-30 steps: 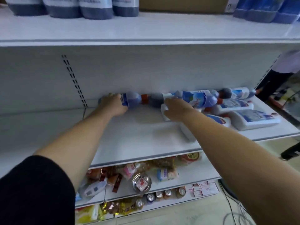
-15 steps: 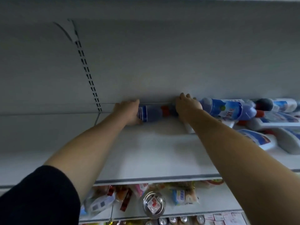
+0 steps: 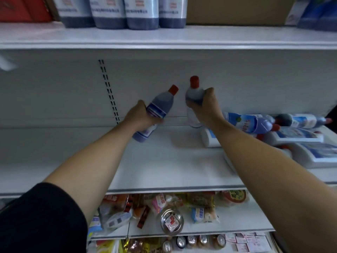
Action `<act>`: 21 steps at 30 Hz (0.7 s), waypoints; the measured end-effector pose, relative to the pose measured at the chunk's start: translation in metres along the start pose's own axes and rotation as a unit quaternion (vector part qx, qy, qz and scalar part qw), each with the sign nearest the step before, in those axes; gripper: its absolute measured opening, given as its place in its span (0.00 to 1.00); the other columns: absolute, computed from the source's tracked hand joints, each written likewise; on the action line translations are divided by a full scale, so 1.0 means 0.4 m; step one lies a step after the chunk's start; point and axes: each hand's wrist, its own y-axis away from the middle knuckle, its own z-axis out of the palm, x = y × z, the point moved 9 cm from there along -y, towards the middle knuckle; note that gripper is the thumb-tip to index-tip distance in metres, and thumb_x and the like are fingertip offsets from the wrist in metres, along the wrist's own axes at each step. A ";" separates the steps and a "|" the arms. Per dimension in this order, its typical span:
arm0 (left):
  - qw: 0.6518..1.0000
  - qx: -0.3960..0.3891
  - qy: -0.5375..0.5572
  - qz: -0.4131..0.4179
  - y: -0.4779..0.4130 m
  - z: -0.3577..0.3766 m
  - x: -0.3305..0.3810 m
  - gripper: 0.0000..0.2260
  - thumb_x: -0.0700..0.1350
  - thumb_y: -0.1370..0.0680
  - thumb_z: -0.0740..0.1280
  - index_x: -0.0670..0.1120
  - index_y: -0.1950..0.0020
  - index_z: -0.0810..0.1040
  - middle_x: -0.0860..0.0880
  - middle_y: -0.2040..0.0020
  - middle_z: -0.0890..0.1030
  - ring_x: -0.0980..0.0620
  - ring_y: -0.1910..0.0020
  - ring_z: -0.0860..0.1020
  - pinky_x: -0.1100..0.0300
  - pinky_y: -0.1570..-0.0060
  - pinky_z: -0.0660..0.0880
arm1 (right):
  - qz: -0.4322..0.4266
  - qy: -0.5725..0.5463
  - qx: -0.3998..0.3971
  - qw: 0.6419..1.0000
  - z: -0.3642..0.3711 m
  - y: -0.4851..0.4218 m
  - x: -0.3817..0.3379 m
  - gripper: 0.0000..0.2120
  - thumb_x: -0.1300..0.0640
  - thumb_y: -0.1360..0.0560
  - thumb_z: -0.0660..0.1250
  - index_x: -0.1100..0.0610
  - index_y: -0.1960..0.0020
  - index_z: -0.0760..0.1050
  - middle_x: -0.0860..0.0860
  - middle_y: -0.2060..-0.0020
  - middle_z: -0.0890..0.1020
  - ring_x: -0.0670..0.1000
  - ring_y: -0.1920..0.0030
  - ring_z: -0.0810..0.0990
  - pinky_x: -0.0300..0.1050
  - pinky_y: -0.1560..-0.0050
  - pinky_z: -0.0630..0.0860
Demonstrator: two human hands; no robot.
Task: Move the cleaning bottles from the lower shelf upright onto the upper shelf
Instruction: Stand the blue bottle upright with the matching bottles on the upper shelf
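- Head view: a black sleeve (image 3: 42,216) fills the lower left corner, and two bare arms reach up toward the middle of the frame.
- Along the bottom, low shelves hold snack packs (image 3: 164,199) and a row of cans (image 3: 191,241).
- Above them is the white lower shelf (image 3: 164,161), running across the middle of the frame.
- The left hand (image 3: 138,115) has its fingers wrapped around the blue bottle (image 3: 158,106). This bottle leans, with its red cap pointing up and to the right.
- The right hand (image 3: 207,106) is just beside it, with fingers curled around the grey bottle (image 3: 194,95). This one is almost upright, red cap on top.
- Both bottles are at the back of the lower shelf. I cannot tell if their bottoms touch it.
- At the right of the frame, more lying bottles (image 3: 251,122) rest on their sides in a pile on the lower shelf.
- Behind the hands is a white back wall with a strip of dark slots (image 3: 109,92).
- Across the top is the upper shelf (image 3: 164,36). Four standing bottles (image 3: 140,13) sit on it, left of the middle, next to a brown box (image 3: 237,10).
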 end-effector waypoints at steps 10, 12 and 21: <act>0.967 -0.011 0.247 -0.057 0.295 -0.024 0.052 0.11 0.49 0.29 0.77 0.49 0.53 0.78 0.47 0.56 0.85 0.47 0.60 0.83 0.58 0.60 0.79 | 0.127 -0.248 0.052 0.959 -0.109 0.258 -0.081 0.18 0.51 0.28 0.74 0.58 0.46 0.71 0.49 0.59 0.79 0.48 0.59 0.80 0.43 0.60 0.77; 0.960 -0.019 0.272 -0.059 0.362 -0.030 0.072 0.11 0.49 0.28 0.77 0.49 0.52 0.78 0.46 0.55 0.85 0.46 0.59 0.83 0.55 0.57 0.81 | 0.149 -0.267 0.027 0.952 -0.133 0.317 -0.089 0.14 0.50 0.30 0.75 0.56 0.51 0.76 0.50 0.61 0.82 0.51 0.60 0.83 0.46 0.58 0.81; 0.914 -0.046 0.399 -0.059 0.675 -0.036 0.226 0.24 0.53 0.33 0.72 0.39 0.44 0.78 0.38 0.56 0.82 0.40 0.58 0.82 0.44 0.50 0.81 | 0.176 -0.308 -0.082 0.931 -0.257 0.567 -0.204 0.19 0.48 0.31 0.78 0.58 0.51 0.75 0.53 0.65 0.80 0.53 0.67 0.81 0.52 0.57 0.83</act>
